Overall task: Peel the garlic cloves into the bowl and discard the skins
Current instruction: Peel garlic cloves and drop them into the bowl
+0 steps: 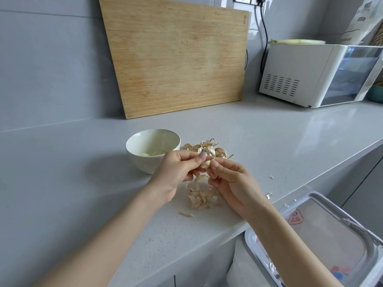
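A garlic clove (205, 163) in its papery skin sits between both hands above the counter. My left hand (176, 172) pinches it from the left with thumb and fingers. My right hand (232, 181) pinches it from the right. Behind the hands lies a cluster of unpeeled garlic cloves (207, 148). A cream bowl (152, 150) stands to the left of them with a few peeled cloves (154, 153) inside. Under the hands a pile of loose skins (202, 196) lies on the counter.
A wooden cutting board (176, 56) leans on the back wall. A white microwave (317, 73) stands at the right. A lined bin (315, 241) is below the counter edge at lower right. Skin scraps (270, 194) lie near the edge.
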{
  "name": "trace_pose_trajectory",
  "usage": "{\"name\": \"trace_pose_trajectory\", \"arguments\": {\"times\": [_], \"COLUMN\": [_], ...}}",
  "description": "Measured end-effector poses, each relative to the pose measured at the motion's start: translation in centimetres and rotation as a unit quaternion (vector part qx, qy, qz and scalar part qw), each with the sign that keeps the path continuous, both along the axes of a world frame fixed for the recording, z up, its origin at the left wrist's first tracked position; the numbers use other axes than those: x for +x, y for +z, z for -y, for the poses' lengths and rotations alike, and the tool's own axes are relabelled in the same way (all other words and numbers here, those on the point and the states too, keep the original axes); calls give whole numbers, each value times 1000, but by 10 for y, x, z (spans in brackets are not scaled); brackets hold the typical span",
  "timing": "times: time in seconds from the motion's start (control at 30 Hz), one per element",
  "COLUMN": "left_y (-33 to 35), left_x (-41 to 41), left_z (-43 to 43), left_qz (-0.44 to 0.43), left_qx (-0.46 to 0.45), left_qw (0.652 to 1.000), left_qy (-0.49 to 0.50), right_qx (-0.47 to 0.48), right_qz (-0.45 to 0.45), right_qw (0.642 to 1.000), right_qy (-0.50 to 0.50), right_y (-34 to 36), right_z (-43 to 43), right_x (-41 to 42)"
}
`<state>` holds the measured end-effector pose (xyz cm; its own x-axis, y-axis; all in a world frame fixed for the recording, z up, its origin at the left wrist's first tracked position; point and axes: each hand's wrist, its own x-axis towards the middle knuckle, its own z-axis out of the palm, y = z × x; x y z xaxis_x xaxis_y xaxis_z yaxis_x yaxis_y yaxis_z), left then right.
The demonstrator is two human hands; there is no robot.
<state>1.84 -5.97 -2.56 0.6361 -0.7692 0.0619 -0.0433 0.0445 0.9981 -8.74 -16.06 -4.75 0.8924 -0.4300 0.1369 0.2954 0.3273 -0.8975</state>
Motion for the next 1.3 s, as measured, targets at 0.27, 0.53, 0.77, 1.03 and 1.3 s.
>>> {"name": "trace_pose_trajectory", "arguments": {"times": [0.27, 0.53, 0.77, 1.03, 1.3], "left_y": [5, 1, 2, -3, -8], "left_x": [1, 6, 3, 0, -5], "left_z": [-2, -4, -5, -6, -6], "left_qz": [-222, -248, -221, -174, -107], "left_qx": [-12, -19, -24, -32, -61], "left_qw": [971, 968, 975, 983, 990], "left_qy": [-89, -18, 13, 46, 70], "right_qx": [-9, -358, -446, -506, -519], "right_qz": [-27, -33, -29, -3, 11], "right_qw": [997, 896, 847, 794, 772], "right_qy": [-67, -260, -289, -338, -366], "right_y": [-2, -7, -11, -15, -18], "right_z": [-8, -18, -19, -23, -25], "right_x": [8, 3, 5, 9, 12]}}
